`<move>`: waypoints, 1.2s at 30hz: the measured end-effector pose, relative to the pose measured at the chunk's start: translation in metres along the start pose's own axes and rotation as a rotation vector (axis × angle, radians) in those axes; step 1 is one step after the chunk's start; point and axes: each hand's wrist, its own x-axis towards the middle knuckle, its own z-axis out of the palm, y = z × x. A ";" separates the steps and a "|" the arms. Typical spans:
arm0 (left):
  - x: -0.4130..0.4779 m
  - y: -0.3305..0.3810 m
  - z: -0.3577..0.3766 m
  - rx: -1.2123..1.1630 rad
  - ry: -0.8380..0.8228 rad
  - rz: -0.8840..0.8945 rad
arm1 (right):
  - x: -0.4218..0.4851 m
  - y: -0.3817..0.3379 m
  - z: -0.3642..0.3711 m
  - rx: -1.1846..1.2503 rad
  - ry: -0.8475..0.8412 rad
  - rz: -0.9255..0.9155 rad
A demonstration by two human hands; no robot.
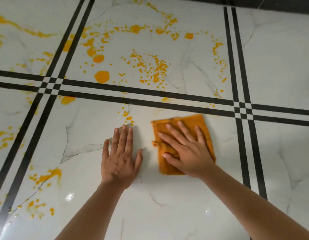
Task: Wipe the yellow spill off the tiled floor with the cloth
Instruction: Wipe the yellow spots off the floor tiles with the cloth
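Note:
An orange cloth (198, 122) lies flat on the white marble-look tiled floor (176, 201). My right hand (186, 149) presses down on it with fingers spread and straight. My left hand (120, 156) rests flat on the bare tile just left of the cloth, fingers straight. The yellow spill (102, 76) spreads as blobs, drops and streaks over the tiles beyond my hands. More yellow patches sit at the left edge and lower left (46, 177). A few drops (128, 117) lie just past my left fingertips.
Double black stripes (150, 97) cross the floor between tiles, running across and away from me. A dark band (271, 2) borders the floor at the top right. The tile to the right (280, 58) shows no yellow.

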 end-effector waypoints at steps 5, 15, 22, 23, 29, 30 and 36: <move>-0.004 -0.013 0.001 -0.008 0.019 -0.010 | 0.055 -0.015 -0.006 0.064 -0.011 0.404; 0.007 0.035 -0.032 -0.208 0.040 -0.067 | 0.018 -0.006 -0.037 0.372 0.082 0.399; 0.048 0.101 -0.053 -0.091 -0.208 0.076 | -0.011 0.046 -0.056 0.345 -0.217 0.559; 0.051 0.101 -0.048 -0.042 -0.265 0.105 | -0.010 0.053 -0.056 0.335 -0.230 0.577; 0.102 0.108 -0.017 0.088 -0.264 0.285 | -0.002 0.089 -0.042 0.222 -0.349 0.608; 0.113 0.120 -0.016 0.066 -0.252 0.304 | -0.007 0.095 -0.044 0.184 -0.357 0.571; 0.153 0.187 -0.014 -0.026 -0.287 0.315 | -0.036 0.161 -0.100 0.022 -0.450 0.715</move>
